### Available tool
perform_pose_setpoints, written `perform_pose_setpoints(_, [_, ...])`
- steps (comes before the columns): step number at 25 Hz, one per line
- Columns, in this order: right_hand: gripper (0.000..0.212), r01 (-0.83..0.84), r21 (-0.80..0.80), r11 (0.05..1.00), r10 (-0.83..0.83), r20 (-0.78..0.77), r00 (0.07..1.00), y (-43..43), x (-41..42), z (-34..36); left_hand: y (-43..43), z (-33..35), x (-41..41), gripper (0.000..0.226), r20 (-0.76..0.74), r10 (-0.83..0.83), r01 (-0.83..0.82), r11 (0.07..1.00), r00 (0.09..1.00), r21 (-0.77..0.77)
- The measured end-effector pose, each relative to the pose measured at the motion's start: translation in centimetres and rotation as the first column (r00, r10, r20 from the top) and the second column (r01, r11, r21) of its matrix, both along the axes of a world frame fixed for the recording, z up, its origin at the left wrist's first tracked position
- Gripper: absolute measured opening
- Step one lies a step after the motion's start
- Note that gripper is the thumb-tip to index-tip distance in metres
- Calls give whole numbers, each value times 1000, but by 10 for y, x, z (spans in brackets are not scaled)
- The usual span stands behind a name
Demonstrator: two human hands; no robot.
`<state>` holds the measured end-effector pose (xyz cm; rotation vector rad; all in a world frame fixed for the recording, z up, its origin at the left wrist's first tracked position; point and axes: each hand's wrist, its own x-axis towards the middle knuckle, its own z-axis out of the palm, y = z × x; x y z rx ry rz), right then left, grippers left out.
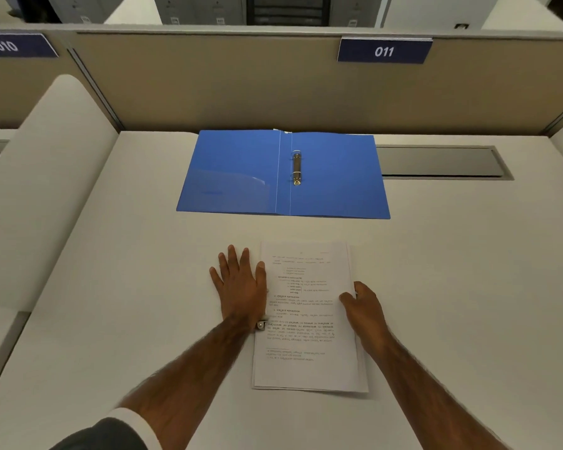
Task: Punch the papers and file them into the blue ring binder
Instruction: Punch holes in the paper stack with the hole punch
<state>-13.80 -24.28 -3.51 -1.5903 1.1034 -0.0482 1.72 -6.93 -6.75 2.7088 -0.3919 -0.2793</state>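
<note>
Near the front edge of the desk (127, 287) we see the papers (306, 339). The left hand (241, 287) lies flat, fingers straight, at their left side, and the right hand (366, 308) grips their right side. The blue ring binder (335, 180) lies opened near the far edge.

A ring binder (241, 177) lies open at the centre of the frame, on the desk (452, 287), its ring mechanism (296, 167) just right of the spine. To its right a recessed slot (436, 162) is set into the desk. Behind both stands a partition (208, 86), with one number plate (384, 51) at upper right. Below the binder, well apart from it, lies a stack of papers (306, 368). The left hand (241, 287) lies flat against the stack's left edge, and the right hand (364, 310) holds its right edge.
</note>
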Motion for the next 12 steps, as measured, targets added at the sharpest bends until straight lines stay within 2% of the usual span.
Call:
perform_pose_setpoints(2, [15,-14,5,1000,14,-12,1000,-2,-3,1,7,19,-5,54,-13,82,-82,983,997,-167])
perform_pose_setpoints(4, [15,-22,-7,1000,22,-43,999,-5,-8,0,25,33,-17,43,-18,160,-159,952,987,-260])
perform_pose_setpoints(5, [15,-13,-9,1000,13,-51,999,-6,-10,0,34,40,-26,40,-72,174,-187,945,982,-269])
perform_pose_setpoints(8, [15,14,-11,1000,-15,-54,998,-9,-16,-4,49,48,-42,23,-367,159,-277,913,916,-298])
perform_pose_setpoints(12, [15,13,-14,1000,-14,-56,998,-9,-19,-3,47,42,-39,10,-581,154,-450,793,800,-410])
